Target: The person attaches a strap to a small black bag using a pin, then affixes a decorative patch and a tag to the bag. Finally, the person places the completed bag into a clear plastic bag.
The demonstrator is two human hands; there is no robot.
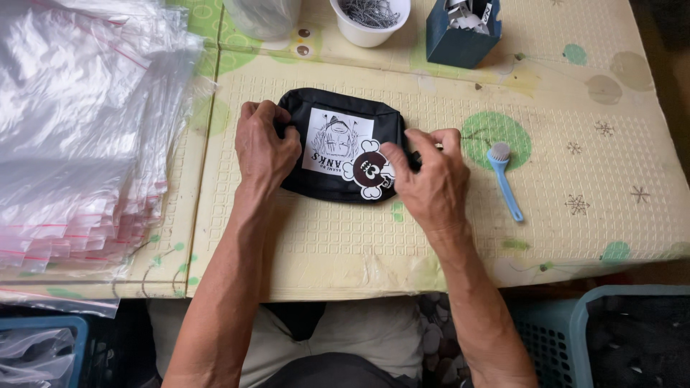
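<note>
1. Black pouch lies flat on the table, centre of the head view, white square print and a round brown skull-shaped patch on its face.
2. Left hand sits on the pouch's left end, fingers curled and pinching the edge; clamped on the pouch.
3. Right hand is at the pouch's right end, thumb on the patch edge, fingers bent over the right corner; it touches the pouch, but whether it really grips cannot be told.
4. Hands are apart, one at each end of the pouch.
5. Blue brush with a white head lies on the table just right of the right hand, not touching it.
6. Stack of clear plastic bags covers the table's left side, well apart from the pouch.
7. White cup of metal clips and a dark blue box stand at the far edge.
8. Blue baskets sit below the table's near edge, beside the person's knees.
</note>
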